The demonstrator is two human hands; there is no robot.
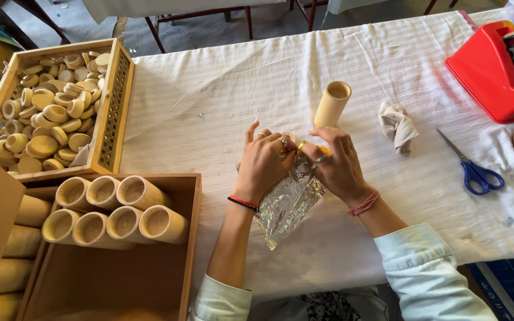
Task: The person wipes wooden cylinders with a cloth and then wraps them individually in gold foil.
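At the table's (221, 95) near edge, our left hand (264, 160) and right hand (335, 163) pinch a clear wrapper's (287, 205) mouth, mid-wrapping; steady fingertip folding seems needed next.

Your surface (209, 107) wears a white cloth; around the upright wooden tube (332, 104) lie a crumpled rag (397, 126) and blue scissors (474, 169) rightward, a foil wrapper (287, 205) below.
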